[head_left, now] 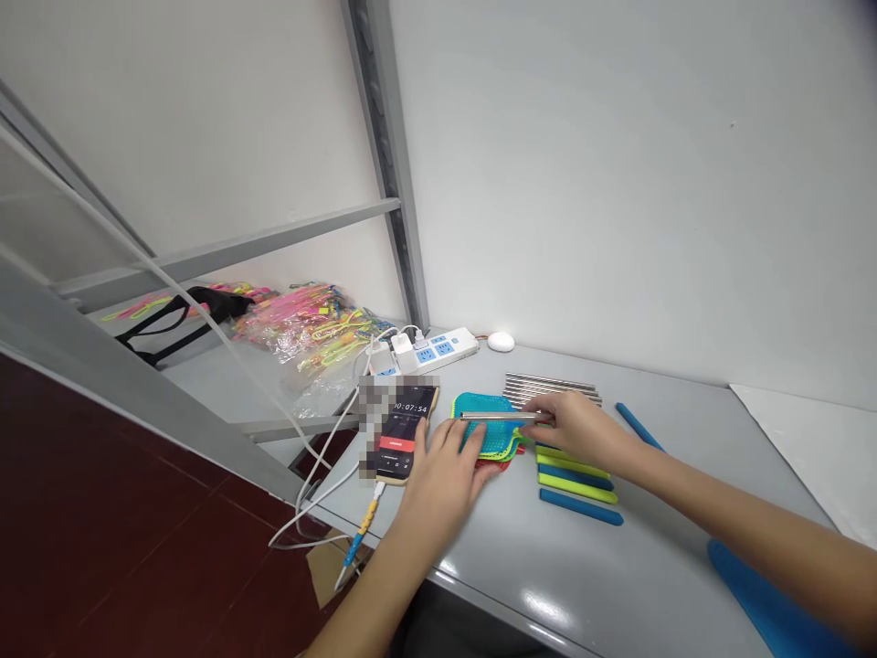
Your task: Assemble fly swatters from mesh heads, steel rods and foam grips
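My right hand (572,425) pinches one end of a thin shiny metal rod (490,417), held level over a small stack of perforated flat pieces. The top piece (483,405) is teal, shaped like a fly swatter head; yellow-green and red ones show beneath it. My left hand (445,471) lies with fingers spread on the near-left edge of this stack. Behind the right hand rests a row of several metal rods (548,384), partly hidden by it. In front of that hand lie several blue and yellow-green tubes (579,489), side by side.
Left of my left hand lies a phone (404,434) with a running timer, a cable (360,539) plugged in. A power strip (438,350) and a white round object (501,342) sit behind. Bagged colourful cords (308,320) fill the far left. Blue material (767,594) lies under my right forearm.
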Demonstrator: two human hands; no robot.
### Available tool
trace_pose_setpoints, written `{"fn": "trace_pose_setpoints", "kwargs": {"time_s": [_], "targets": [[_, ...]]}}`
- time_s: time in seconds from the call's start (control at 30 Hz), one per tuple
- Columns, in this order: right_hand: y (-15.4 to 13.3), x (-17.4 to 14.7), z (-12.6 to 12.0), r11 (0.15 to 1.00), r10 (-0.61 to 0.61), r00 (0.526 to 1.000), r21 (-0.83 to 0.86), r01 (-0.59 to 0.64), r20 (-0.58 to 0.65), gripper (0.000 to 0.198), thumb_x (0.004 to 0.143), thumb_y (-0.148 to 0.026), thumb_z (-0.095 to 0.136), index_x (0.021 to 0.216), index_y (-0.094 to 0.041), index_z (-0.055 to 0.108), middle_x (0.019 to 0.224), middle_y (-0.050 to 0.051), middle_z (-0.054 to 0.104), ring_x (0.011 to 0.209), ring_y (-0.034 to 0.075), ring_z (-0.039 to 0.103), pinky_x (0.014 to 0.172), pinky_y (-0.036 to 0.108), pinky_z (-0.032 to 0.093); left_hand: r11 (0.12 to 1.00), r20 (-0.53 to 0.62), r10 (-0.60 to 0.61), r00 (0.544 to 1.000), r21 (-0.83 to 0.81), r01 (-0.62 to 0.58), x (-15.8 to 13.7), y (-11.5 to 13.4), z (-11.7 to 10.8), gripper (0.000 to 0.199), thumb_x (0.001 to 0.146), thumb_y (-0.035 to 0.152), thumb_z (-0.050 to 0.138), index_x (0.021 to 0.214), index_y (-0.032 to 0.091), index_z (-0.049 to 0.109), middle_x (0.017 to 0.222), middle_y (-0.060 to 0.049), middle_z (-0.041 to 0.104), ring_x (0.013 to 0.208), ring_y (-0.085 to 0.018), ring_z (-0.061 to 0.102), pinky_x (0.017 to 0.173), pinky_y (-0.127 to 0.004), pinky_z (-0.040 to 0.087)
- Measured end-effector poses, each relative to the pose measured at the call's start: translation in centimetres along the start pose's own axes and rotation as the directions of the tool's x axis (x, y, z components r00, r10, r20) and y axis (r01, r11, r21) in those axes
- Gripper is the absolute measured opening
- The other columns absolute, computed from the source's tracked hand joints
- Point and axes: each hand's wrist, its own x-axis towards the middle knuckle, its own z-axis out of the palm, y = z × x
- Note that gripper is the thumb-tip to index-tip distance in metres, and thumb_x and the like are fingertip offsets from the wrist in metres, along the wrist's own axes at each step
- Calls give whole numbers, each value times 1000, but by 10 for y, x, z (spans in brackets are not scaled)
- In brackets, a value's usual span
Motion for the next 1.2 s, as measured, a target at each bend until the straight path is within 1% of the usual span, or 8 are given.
{"fn": "trace_pose_setpoints", "kwargs": {"time_s": [0.23, 0.43, 0.6, 0.7, 0.8, 0.93, 1.03, 1.2], "targets": [[8, -32, -18, 982, 119, 993, 147, -115, -22, 37, 89, -58, 49, 86, -23, 62, 65, -2, 60, 59, 16, 53, 52, 27, 38, 998, 8, -10, 1000, -54, 10, -3, -2, 4, 45, 98, 43, 44, 136, 20, 48, 142, -13, 49, 131, -29, 43, 113, -58, 23], [30, -53, -40, 974, 167, 985, 163, -157, -47, 40, 97, -54, 34, 92, -26, 60, 87, 1, 69, 78, 20, 62, 67, 30, 47, 996, -4, 13, 1000, -94, -13, -1, -2, 4, 41, 98, 39, 45, 133, 21, 51, 139, -12, 52, 129, -29, 45, 111, -54, 28], [60, -46, -57, 980, 182, 964, 118, -161, -192, 33, 92, -52, 46, 104, -26, 63, 94, 4, 71, 85, 23, 66, 72, 34, 50, 994, -57, 23, 998, -103, -29, -2, -4, 6, 41, 96, 37, 48, 134, 21, 51, 140, -12, 51, 125, -29, 48, 107, -50, 34], [65, -43, -79, 968, 238, 912, 162, -193, -334, 35, 81, -55, 63, 98, -24, 66, 87, 5, 72, 80, 24, 68, 69, 35, 50, 995, -67, 20, 998, -100, -27, -4, -4, 8, 40, 96, 35, 48, 134, 22, 51, 139, -11, 52, 125, -28, 49, 107, -50, 35], [62, -43, -106, 940, 330, 816, 246, -237, -475, 36, 74, -56, 71, 89, -24, 69, 78, 7, 72, 77, 25, 67, 63, 34, 48, 996, -83, 23, 996, -89, -30, -5, -5, 10, 39, 96, 36, 49, 132, 22, 53, 137, -11, 54, 122, -28, 51, 109, -51, 34], [63, -33, -124, 942, 319, 716, 294, -164, -621, 33, 81, -54, 65, 93, -24, 71, 100, 10, 73, 90, 24, 64, 71, 33, 47, 996, -88, 39, 995, -83, -46, -5, -8, 13, 39, 95, 36, 49, 132, 23, 53, 137, -10, 54, 122, -28, 52, 109, -51, 34], [76, -12, -115, 956, 260, 745, 269, -112, -614, 35, 93, -49, 48, 106, -22, 66, 106, 9, 71, 95, 22, 65, 84, 34, 49, 995, -94, 50, 994, -84, -58, -5, -12, 15, 40, 94, 35, 50, 133, 24, 52, 138, -10, 54, 121, -29, 52, 106, -51, 37], [100, 37, -73, 994, 70, 901, 105, -27, -429, 31, 95, -40, 46, 108, -19, 66, 96, 8, 72, 85, 21, 67, 83, 36, 50, 993, -129, 86, 988, -66, -95, -2, -16, 18, 43, 92, 35, 54, 133, 24, 51, 138, -9, 54, 120, -30, 53, 102, -49, 40]]}}
